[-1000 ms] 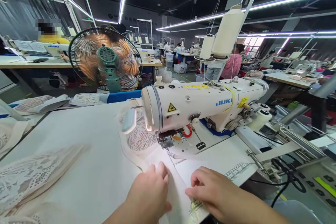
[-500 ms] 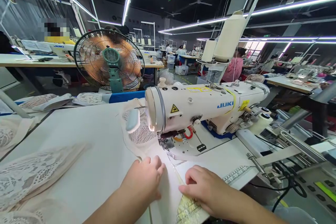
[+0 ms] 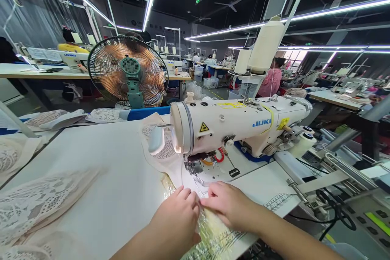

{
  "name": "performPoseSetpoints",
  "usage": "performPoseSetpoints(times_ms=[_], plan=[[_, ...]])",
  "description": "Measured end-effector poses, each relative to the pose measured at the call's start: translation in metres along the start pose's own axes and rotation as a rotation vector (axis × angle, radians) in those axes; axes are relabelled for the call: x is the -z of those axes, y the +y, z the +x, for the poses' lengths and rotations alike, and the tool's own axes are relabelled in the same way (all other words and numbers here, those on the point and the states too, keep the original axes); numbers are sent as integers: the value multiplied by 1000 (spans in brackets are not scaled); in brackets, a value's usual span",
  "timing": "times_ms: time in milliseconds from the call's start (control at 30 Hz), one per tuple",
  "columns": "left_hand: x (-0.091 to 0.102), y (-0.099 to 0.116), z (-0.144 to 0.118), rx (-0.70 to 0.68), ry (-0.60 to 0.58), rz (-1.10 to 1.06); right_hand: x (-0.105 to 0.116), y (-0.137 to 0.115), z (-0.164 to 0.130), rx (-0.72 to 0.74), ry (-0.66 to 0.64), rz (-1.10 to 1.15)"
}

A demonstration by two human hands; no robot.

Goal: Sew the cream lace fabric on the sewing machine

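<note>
A green-hubbed fan (image 3: pixel 129 72) stands beyond the bench's (image 3: pixel 100 158) far edge, just left of the sewing machine's head. Two cream thread cones (image 3: pixel 265 46) rise on a stand behind the machine. Folded lace pieces (image 3: pixel 39 201) lie at the bench's near left corner, and more lace (image 3: pixel 103 114) lies along its far edge.

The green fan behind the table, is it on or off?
Probably on. The fan shows an orange blur behind its grille, with no separate blades visible.
</note>
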State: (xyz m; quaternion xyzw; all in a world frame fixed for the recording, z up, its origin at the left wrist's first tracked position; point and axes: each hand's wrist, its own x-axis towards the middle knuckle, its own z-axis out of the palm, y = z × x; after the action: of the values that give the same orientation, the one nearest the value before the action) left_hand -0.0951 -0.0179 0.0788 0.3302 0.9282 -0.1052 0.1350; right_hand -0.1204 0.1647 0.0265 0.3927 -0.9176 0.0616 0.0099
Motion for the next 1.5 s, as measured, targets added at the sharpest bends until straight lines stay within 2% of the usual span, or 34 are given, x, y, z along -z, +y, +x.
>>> performPoseSetpoints(times_ms=[167,500,833,1100,1333,1500], plan=[[-4,-3,2,2,5,34,-2,1,10,-36,5,-64],[-10,-19,6,46,109,13,11,-13,30,-159,-196,-170],[-13,-35,11,61,194,-11,19,-28,43,-300,-275,-170],[-15,-45,14,64,175,-14,-6,-21,44,-300,-148,-189],[-24,-53,18,63,270,29,9,-30,36,-349,-180,-104],[-28,-61,21,84,305,39,8,-29,30,-325,-108,-116]])
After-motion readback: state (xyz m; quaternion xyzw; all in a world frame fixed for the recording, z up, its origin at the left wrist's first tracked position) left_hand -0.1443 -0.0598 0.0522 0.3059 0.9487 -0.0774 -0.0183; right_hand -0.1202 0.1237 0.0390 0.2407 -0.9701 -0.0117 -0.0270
